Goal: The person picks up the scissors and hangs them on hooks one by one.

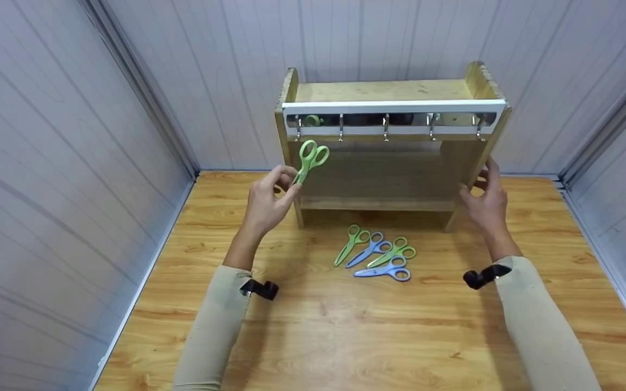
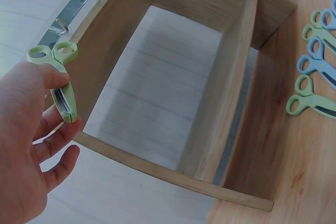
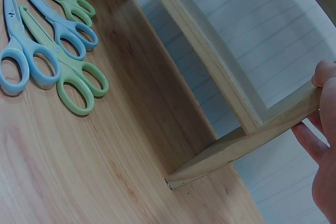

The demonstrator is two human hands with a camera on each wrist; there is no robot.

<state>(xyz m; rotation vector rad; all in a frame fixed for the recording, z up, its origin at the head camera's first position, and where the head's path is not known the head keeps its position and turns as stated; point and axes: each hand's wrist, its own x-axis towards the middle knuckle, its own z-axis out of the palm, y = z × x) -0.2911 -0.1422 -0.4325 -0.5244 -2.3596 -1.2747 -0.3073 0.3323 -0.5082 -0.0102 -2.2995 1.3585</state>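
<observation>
My left hand (image 1: pixel 270 202) pinches a pair of green scissors (image 1: pixel 311 158) by the blades, handles up, in front of the leftmost hook (image 1: pixel 298 130) of the rack. In the left wrist view the scissors (image 2: pixel 62 77) lie between thumb and fingers. With thumb and fingers around its right side panel, my right hand (image 1: pixel 487 203) grips the wooden shelf (image 1: pixel 378 204); the right wrist view shows that hand (image 3: pixel 323 114) at the panel edge (image 3: pixel 247 142). A white rail (image 1: pixel 394 106) with several metal hooks runs across the shelf's upper front.
On the wood floor (image 1: pixel 324 331) before the shelf lie two green scissors (image 1: pixel 350 246) and two blue scissors (image 1: pixel 381 271), partly overlapping. A round green object (image 1: pixel 312 120) shows behind the rail. Panelled walls (image 1: pixel 226 65) stand at the back and both sides.
</observation>
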